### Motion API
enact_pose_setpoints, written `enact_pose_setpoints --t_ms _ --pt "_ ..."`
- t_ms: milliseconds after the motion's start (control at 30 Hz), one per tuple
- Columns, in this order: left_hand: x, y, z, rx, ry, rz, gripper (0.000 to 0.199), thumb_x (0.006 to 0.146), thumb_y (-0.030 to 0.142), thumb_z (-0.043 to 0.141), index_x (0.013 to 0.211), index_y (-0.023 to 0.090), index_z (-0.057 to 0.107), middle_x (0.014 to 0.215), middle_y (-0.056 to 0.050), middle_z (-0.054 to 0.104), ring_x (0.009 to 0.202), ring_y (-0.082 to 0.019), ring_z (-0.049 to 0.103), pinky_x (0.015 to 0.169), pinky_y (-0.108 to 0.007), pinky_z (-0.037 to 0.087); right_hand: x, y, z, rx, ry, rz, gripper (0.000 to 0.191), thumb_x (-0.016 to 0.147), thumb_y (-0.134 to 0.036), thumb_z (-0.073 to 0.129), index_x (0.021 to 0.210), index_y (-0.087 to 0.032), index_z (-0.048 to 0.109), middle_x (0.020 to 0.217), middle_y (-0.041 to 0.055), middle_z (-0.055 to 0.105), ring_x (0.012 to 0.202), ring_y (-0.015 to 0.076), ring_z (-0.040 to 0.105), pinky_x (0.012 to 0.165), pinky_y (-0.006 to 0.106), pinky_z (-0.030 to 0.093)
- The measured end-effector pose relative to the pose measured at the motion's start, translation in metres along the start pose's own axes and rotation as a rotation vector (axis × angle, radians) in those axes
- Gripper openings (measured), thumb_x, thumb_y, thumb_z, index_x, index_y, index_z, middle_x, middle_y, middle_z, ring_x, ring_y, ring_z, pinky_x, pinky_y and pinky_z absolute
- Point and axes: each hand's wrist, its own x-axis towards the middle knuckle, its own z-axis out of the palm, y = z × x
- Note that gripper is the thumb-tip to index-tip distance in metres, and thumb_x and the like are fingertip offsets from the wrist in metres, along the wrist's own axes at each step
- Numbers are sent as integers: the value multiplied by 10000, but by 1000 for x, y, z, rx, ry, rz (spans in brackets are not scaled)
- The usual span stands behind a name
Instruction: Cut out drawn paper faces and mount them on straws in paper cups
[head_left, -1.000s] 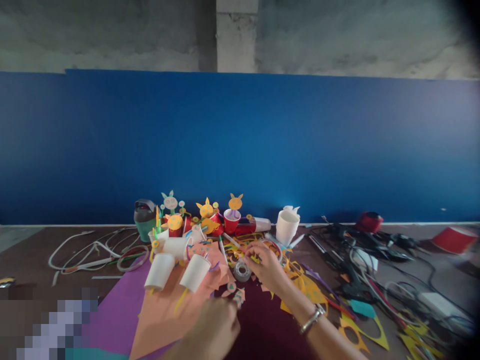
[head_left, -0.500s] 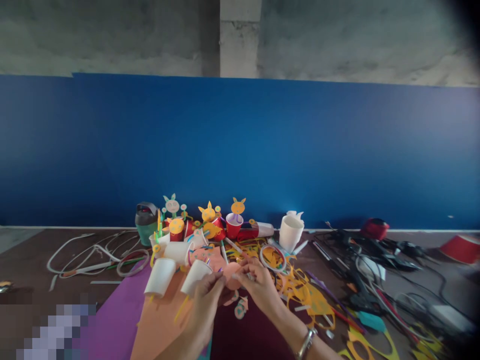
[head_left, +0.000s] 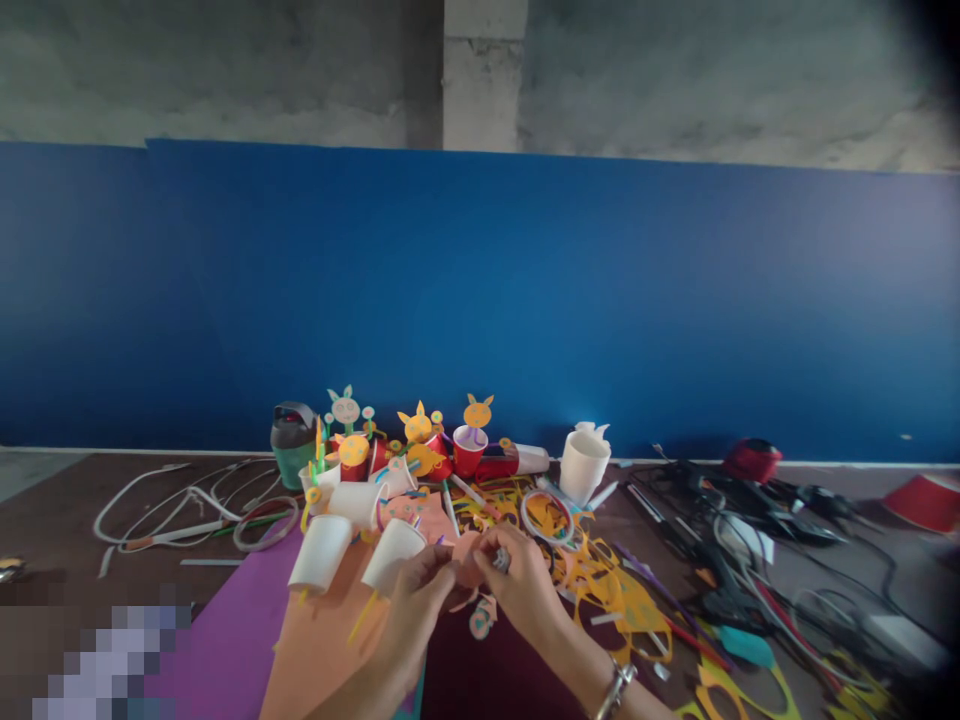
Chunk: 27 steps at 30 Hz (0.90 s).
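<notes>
Left hand and right hand both had a narrow grip, pinching a flat, round pink paper disc between them over the desk. A smooth tapered white cup hemmed in the left, ragged-edged yellow paper scraps the right; elbow room lay nearer the person, over a dark maroon surface.

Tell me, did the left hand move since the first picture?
Yes, the left hand moved forward, closer to the blue wall.
</notes>
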Motion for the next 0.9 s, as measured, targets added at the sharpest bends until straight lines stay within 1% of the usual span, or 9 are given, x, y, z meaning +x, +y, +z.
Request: enact_pose_setpoints --t_ms 200,267,367,400,467,567,667,800,900 --pt "2 -2 -2 23 -24 22 344 639 421 761 656 129 580 584 -1 596 517 -108 546 515 -211 418 -6 -8 -1 -115 1 -68 108 730 -129 558 644 -195 564 724 14 621 760 185 577 742 290 410" --pt "2 -2 -3 14 -16 48 343 654 433 747 666 133 581 605 -5 596 537 -119 551 510 -215 415 -8 -10 -1 -83 15 -56 54 741 -149 565 744 -202 575 737 6 620 753 179 577 757 298 413" --pt "0 -1 -3 32 -21 72 315 682 434 720 702 144 600 636 -7 599 588 -141 570 530 -225 428 -6 -8 0 76 12 42 265 733 -172 590 994 -190 546 737 -11 605 687 154 568 681 261 436" --pt "0 -1 -3 47 -19 80 305 682 429 718 695 148 600 628 -3 596 587 -140 567 531 -223 426 -5 -6 1 126 -13 76 261 734 -189 597 990 -175 550 714 -15 592 654 144 556 635 244 433" --pt "0 -1 -3 75 -14 83 290 675 419 719 682 157 597 622 2 600 581 -136 558 529 -218 420 -3 -1 3 169 -88 130 104 754 -230 587 822 -151 585 636 -22 547 592 126 511 560 221 403" --pt "1 -4 -6 134 -39 70 279 688 425 698 687 163 603 625 4 602 591 -136 549 546 -219 423 -1 5 4 147 -159 155 211 773 -257 573 597 -147 539 573 -30 478 560 106 444 522 209 357" --pt "2 -5 -8 205 -59 98 316 707 468 670 656 166 591 586 19 555 563 -126 516 538 -219 418 -1 5 2 202 -194 129 229 775 -277 590 595 -141 551 582 -28 493 571 105 450 531 203 360" --pt "2 -4 -8 232 -26 146 364 717 508 648 601 175 559 533 32 510 512 -116 478 518 -222 407 1 4 1 416 -303 159 348 826 -409 546 628 -130 610 557 -2 562 534 122 511 521 218 401" --pt "2 -2 -6 195 -19 97 370 690 538 659 629 184 570 559 24 549 527 -131 509 530 -233 415 2 10 5 407 -217 175 390 815 -471 551 631 -134 622 552 0 578 525 130 528 508 220 411"
